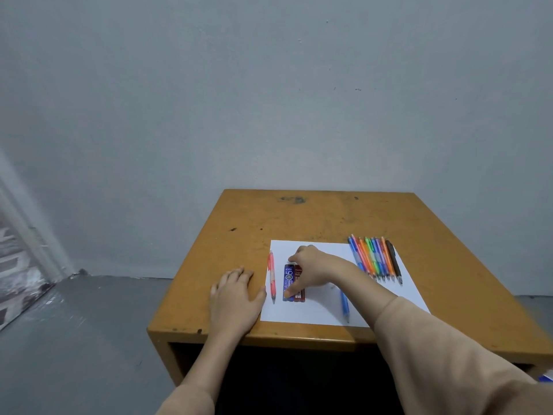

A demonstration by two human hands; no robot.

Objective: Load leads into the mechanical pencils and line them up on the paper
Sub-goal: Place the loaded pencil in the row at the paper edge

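The right hand (314, 269) covers the right side of the lead cases (288, 280) on the left part of the paper (314, 311). Whether it pinches them or only touches them cannot be told. Their smaller print is unreadable. The forearm (359, 284) crosses the paper's right half, hiding the blue pencil (345, 305)'s far end and some near tips of the pencil row (375, 259). The sleeve (434, 348) is cut off at the bottom edge.

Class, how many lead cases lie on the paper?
2: a blue case and a dark red case side by side, under the right hand; the hand may hide more.
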